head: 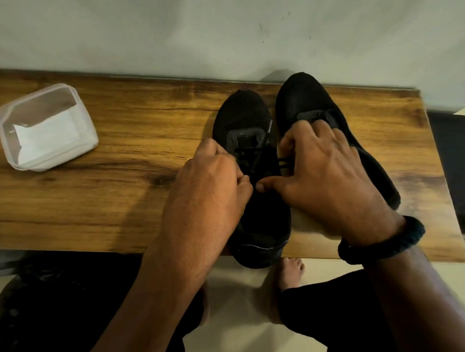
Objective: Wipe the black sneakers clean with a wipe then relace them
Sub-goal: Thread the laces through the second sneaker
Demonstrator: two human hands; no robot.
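1. left sneaker (240, 113): black, on the wooden table (118, 181), toe pointing away towards the wall (218, 28), heel overhanging the near edge.
2. right sneaker (304, 96): black, just beside the first on its right and set a little further back, toe reaching the table's far edge. its rear part is largely covered by a hand.
3. lace (262, 150): black, partly threaded through the left sneaker's eyelets, with loose strands crossing above the tongue and running out to either side.
4. left hand (213, 182): over the left sneaker's near side, fingers curled, thumb and forefinger pinching a strand of the lace.
5. right hand (322, 165): across the gap between the sneakers, outer fingers lying on the right sneaker, thumb stretched towards the left hand. a doubled strand of lace runs into the curled forefinger, which grips it.
6. wristband (383, 242): dark, on the right wrist.
7. plastic tub (1, 128): clear, at the table's far left, well apart from the sneakers, holding white wipes (46, 137).
8. bare foot (291, 269): on the pale floor below the table's near edge.
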